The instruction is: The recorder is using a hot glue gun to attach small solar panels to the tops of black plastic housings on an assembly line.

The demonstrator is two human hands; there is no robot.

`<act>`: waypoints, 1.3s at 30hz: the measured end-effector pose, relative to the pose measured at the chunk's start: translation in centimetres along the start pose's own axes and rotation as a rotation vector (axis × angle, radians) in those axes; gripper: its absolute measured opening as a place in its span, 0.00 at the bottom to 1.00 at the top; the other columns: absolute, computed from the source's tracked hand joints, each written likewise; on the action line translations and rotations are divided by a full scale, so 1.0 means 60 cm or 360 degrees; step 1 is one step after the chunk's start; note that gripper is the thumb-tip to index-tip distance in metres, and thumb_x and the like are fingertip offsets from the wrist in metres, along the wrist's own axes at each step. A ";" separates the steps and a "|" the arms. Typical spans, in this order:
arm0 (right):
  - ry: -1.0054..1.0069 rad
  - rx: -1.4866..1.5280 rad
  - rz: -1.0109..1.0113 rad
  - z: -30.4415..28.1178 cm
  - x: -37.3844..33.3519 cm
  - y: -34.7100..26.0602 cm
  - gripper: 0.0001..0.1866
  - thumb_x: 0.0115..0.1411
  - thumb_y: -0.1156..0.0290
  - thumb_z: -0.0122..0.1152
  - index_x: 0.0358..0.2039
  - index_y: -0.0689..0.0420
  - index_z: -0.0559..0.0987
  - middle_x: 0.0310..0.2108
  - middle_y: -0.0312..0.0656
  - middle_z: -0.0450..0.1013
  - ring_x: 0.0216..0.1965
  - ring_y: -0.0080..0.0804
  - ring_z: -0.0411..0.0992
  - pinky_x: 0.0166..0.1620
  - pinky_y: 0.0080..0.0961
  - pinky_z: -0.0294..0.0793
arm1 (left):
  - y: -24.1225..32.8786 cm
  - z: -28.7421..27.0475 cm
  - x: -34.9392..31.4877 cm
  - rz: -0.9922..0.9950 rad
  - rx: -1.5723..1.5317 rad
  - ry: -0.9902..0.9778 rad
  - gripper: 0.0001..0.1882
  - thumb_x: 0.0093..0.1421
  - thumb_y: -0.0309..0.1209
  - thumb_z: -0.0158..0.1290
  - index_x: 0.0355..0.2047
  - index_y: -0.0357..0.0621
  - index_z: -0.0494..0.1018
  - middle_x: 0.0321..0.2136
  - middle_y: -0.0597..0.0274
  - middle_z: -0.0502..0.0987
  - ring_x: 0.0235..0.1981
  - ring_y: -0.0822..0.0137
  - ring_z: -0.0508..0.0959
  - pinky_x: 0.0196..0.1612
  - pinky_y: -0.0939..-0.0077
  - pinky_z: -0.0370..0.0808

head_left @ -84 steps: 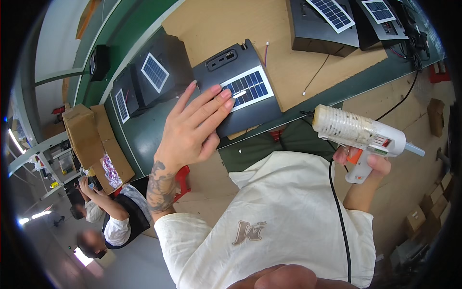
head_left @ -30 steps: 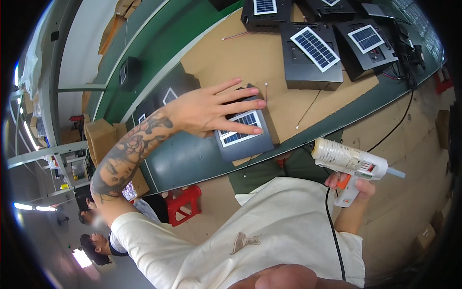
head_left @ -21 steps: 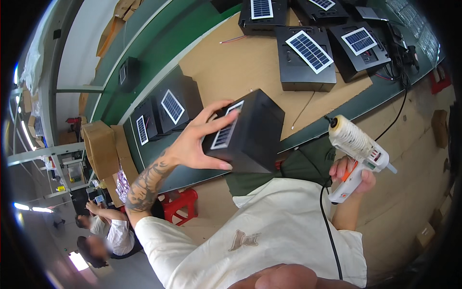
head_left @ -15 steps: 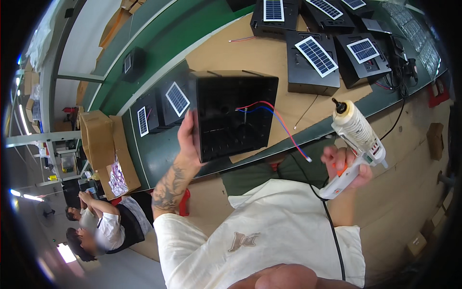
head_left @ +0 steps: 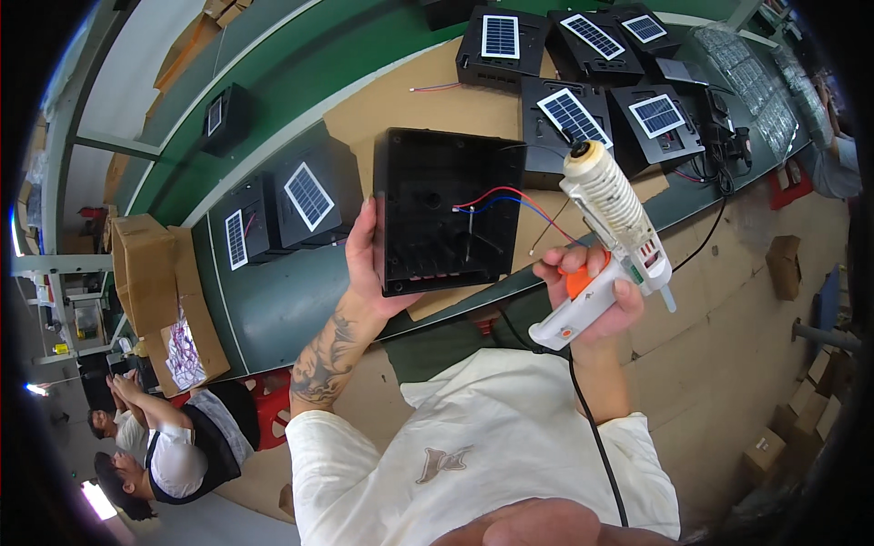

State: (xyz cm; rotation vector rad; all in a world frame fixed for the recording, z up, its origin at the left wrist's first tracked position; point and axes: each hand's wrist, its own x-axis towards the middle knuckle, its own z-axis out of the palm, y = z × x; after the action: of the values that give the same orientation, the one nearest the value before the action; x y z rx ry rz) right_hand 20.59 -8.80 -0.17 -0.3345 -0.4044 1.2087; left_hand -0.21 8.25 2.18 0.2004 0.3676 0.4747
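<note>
My left hand (head_left: 371, 264) grips a black plastic box (head_left: 428, 164) by its left side and lower corner, its open hollow side facing me. Inside the box, a red and blue wire pair (head_left: 501, 193) comes off a spot near the middle and trails over the right wall. A white hot glue gun (head_left: 619, 214) is in my right hand (head_left: 596, 296), with fingers at its orange trigger. The dark nozzle points up and to the left, just right of the box and apart from it. A clear glue stick (head_left: 669, 298) pokes out of the gun's back end.
Several black boxes with small solar panels (head_left: 574, 116) stand on cardboard (head_left: 364, 114) at the far right; more boxes (head_left: 314, 191) sit left. An open carton (head_left: 146, 273) holds wires at the table's left end. The gun's black cable (head_left: 592, 423) hangs over my shirt. Two people sit at lower left.
The glue gun has moved left, closer to the box. The box has tipped, showing more of its inside to me. My view has shifted slightly.
</note>
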 end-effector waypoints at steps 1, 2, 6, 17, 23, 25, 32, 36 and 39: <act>0.0007 -0.0013 0.0000 -0.005 0.000 0.000 0.17 0.53 0.56 0.55 0.35 0.56 0.74 0.41 0.48 0.75 0.65 0.55 0.56 0.64 0.66 0.51 | 0.001 -0.003 0.001 -0.0045 0.0020 -0.0055 0.32 0.63 0.58 0.43 0.59 0.51 0.66 0.56 0.56 0.72 0.55 0.52 0.72 0.58 0.49 0.67; -0.0088 0.0061 -0.0060 -0.013 0.002 0.001 0.16 0.53 0.56 0.56 0.36 0.55 0.73 0.41 0.47 0.76 0.65 0.55 0.56 0.63 0.65 0.52 | 0.003 -0.006 0.002 -0.0051 0.0007 -0.0062 0.32 0.63 0.58 0.43 0.59 0.51 0.66 0.56 0.56 0.72 0.55 0.52 0.72 0.58 0.49 0.67; -0.0173 -0.0079 -0.0417 -0.010 0.020 0.001 0.16 0.52 0.55 0.57 0.35 0.53 0.77 0.46 0.45 0.76 0.67 0.53 0.54 0.65 0.63 0.47 | 0.005 -0.012 0.006 -0.0114 -0.0116 -0.0155 0.33 0.62 0.59 0.44 0.59 0.51 0.67 0.57 0.55 0.71 0.57 0.51 0.71 0.58 0.45 0.65; -0.0230 0.0065 -0.0720 0.014 0.062 0.021 0.18 0.56 0.59 0.54 0.38 0.62 0.72 0.46 0.61 0.74 0.61 0.53 0.64 0.70 0.47 0.47 | -0.021 -0.049 0.004 -0.0259 -0.0237 -0.0188 0.36 0.60 0.62 0.45 0.59 0.52 0.67 0.58 0.54 0.70 0.56 0.51 0.71 0.58 0.45 0.65; -0.0342 0.0351 -0.0654 0.019 0.062 -0.042 0.15 0.60 0.62 0.51 0.39 0.62 0.71 0.46 0.60 0.74 0.59 0.54 0.66 0.67 0.51 0.56 | -0.012 -0.043 0.001 -0.0303 -0.0195 -0.0200 0.34 0.64 0.58 0.42 0.62 0.49 0.62 0.57 0.53 0.70 0.57 0.51 0.71 0.58 0.45 0.67; -0.0372 0.0332 -0.0615 0.015 0.062 -0.060 0.15 0.60 0.63 0.51 0.39 0.62 0.71 0.46 0.59 0.74 0.59 0.54 0.66 0.67 0.51 0.57 | -0.013 -0.044 0.005 -0.0320 -0.0188 -0.0199 0.34 0.64 0.58 0.42 0.62 0.49 0.62 0.57 0.53 0.70 0.57 0.51 0.71 0.58 0.45 0.67; -0.0296 -0.0117 -0.0596 0.016 0.047 -0.085 0.20 0.54 0.57 0.54 0.38 0.61 0.72 0.43 0.58 0.76 0.63 0.58 0.61 0.66 0.67 0.39 | -0.003 -0.050 0.004 -0.0195 -0.0194 -0.0215 0.35 0.64 0.58 0.43 0.62 0.48 0.62 0.58 0.52 0.69 0.57 0.50 0.71 0.59 0.44 0.66; 0.0018 -0.0672 -0.0534 0.026 0.026 -0.083 0.23 0.52 0.56 0.55 0.42 0.61 0.73 0.37 0.47 0.79 0.66 0.59 0.54 0.63 0.76 0.34 | 0.016 -0.049 -0.003 -0.0059 -0.0140 -0.0156 0.36 0.61 0.62 0.43 0.60 0.53 0.66 0.57 0.54 0.70 0.57 0.50 0.71 0.56 0.45 0.68; 0.0061 -0.0931 -0.0298 0.010 -0.026 -0.108 0.26 0.50 0.56 0.55 0.43 0.64 0.75 0.34 0.51 0.78 0.54 0.60 0.70 0.60 0.74 0.49 | 0.025 -0.035 -0.015 0.0203 -0.0232 -0.0179 0.38 0.59 0.65 0.43 0.60 0.53 0.66 0.57 0.54 0.70 0.57 0.50 0.70 0.58 0.45 0.66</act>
State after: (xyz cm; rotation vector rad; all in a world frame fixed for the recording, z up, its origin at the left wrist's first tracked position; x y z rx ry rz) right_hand 25.21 -12.32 3.13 -0.8021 -0.7393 0.8812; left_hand -2.38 9.36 0.95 0.1086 0.2097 0.6109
